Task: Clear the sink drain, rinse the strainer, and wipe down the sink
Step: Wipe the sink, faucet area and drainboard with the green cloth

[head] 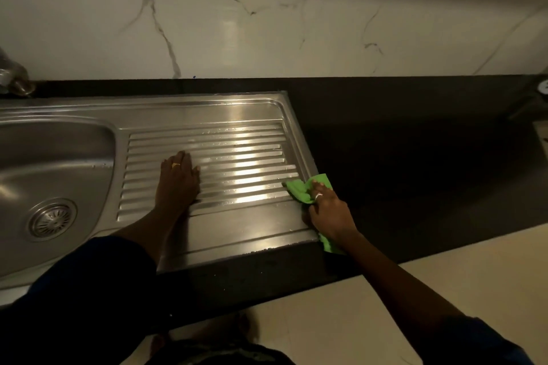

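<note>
A steel sink [53, 163] fills the left side, with the round slotted strainer [52, 221] seated in its drain. To its right runs the ribbed steel drainboard [243, 157], wet and shiny. My left hand [179, 178] lies flat on the ribs, fingers together, holding nothing. My right hand [329, 212] presses a green cloth [302, 190] onto the drainboard's right edge, where it meets the dark counter.
A dark stone counter [415, 157] stretches right of the drainboard. A white marble wall [267, 24] rises behind. The tap's base [13, 77] shows at the far left edge. Small objects sit at the far right counter edge [542, 89]. Pale floor lies below.
</note>
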